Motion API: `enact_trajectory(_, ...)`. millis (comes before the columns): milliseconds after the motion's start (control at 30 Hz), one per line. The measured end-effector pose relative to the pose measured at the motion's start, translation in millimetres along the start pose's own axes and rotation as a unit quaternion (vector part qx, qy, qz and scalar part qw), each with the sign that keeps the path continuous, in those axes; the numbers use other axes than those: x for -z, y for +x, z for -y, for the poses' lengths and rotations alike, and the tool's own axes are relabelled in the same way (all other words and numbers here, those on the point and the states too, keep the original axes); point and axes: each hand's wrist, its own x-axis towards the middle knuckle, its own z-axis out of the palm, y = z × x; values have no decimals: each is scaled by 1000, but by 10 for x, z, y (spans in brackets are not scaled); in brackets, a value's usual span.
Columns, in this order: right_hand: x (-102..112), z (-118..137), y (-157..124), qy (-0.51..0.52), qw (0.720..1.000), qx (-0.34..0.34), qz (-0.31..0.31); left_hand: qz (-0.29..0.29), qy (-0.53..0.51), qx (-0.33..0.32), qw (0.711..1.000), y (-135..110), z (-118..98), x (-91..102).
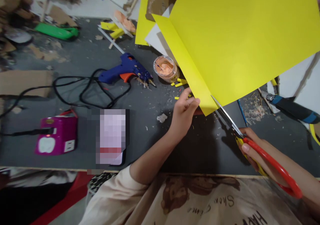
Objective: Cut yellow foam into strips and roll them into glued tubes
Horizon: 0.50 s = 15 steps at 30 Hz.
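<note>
A large yellow sheet of paper [240,41] is raised over the right of the table, with a strip along its left edge folded up. My left hand [183,113] is closed on the lower corner of that strip, thumb in front. In my right hand [252,150] is a pair of scissors [275,166] with red and yellow handles. Their metal blades point up and left, the tips at the sheet's lower edge close to the crease. Just beyond my left hand lie small yellow pieces [180,83] and an open tub of peach-coloured paste [166,68].
A blue glue gun [127,68] with a trailing black cord lies left of the tub. Further left are a magenta box [57,135], a blurred phone [112,135] and a green cutter [56,31]. Cardboard scraps fill the back left. A dark-handled tool [295,106] lies at right beside shavings.
</note>
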Motion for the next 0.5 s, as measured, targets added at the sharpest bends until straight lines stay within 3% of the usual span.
enact_trajectory(100,32,177,220,-40,998,-52,12,-1,-7,-2,1000,-5,8,-4)
enact_trajectory(500,-55,200,172,-60,995,-76,13,2,62,-64,996,-20,0,-9)
